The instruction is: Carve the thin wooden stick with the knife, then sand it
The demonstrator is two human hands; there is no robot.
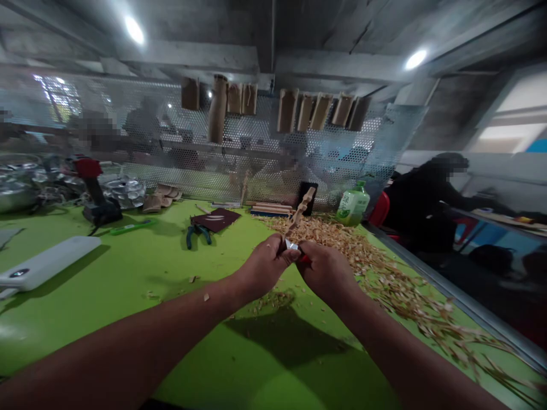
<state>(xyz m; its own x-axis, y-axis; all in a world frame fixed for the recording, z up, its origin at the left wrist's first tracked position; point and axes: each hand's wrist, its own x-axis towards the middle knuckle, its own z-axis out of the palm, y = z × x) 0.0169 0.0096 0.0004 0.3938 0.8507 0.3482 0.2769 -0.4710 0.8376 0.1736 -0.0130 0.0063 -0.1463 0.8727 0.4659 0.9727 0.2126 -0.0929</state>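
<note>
My left hand (268,263) is closed around the lower end of a carved wooden piece (300,212), which slants up and to the right above the table. In my right hand (327,270) is a knife (292,245); a bit of its red handle shows between the fingers. The short bright blade lies against the wood at my left thumb. Both hands are close together, over the green table (179,319), with small chips and a shadow beneath them.
Wood shavings (363,245) spread behind and right of my hands. Pliers (199,233), a dark red sheet (220,219), a green-handled tool (132,226), a white device (51,265) and a drill (96,196) lie left. A bottle (354,204) stands behind; a person (421,199) sits right.
</note>
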